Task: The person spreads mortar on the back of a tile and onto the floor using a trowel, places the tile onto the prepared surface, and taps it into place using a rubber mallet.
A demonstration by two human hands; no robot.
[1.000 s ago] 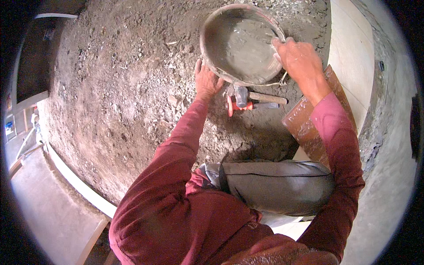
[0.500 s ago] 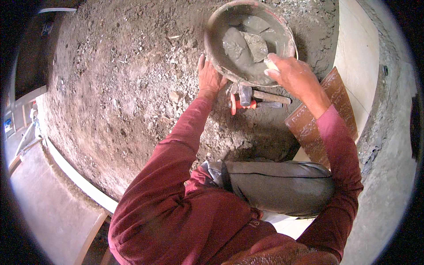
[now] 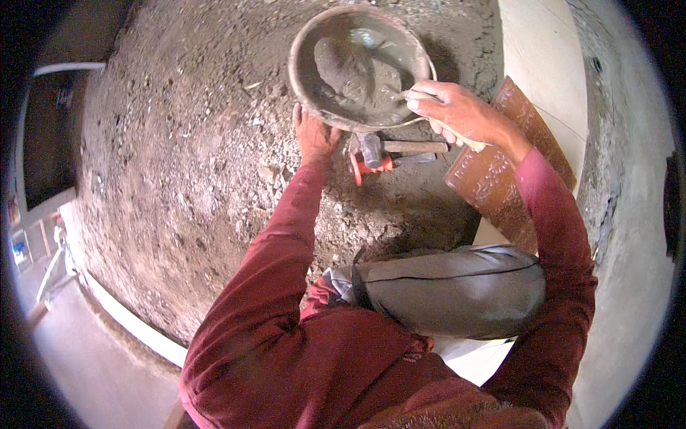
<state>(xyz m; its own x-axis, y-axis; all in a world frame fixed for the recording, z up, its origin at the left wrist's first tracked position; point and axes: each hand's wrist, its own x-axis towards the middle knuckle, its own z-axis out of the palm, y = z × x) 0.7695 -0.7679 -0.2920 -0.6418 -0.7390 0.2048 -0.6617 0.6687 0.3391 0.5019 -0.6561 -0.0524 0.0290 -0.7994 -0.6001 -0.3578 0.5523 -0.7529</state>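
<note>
A round bucket (image 3: 295,68) with a mortar-smeared rim stands on the rough ground, holding wet grey mortar (image 3: 341,63). My right hand (image 3: 464,113) is closed round the handle of a trowel (image 3: 386,79), and the trowel's mortar-coated blade lies in the bucket. The handle's pale butt end pokes out below my palm. At the bucket's near left side, my left hand (image 3: 315,139) rests with fingers stretched out, next to the outer wall. Just below the bucket lie a hammer (image 3: 371,149) with a wooden handle and a chisel (image 3: 374,168) with a red-orange guard.
Brown patterned tiles (image 3: 489,176) lie at an angle right of the tools. Beyond them runs a strip of pale floor tiles (image 3: 547,71) beside grey concrete (image 3: 632,236). Loose stony soil (image 3: 193,157) spreads to the left, bordered by a white edge strip (image 3: 136,323).
The whole view has shifted, putting the bucket farther left in the picture. My right hand has tilted the trowel, and the mortar round its blade has been heaped differently. My left hand stays by the bucket.
</note>
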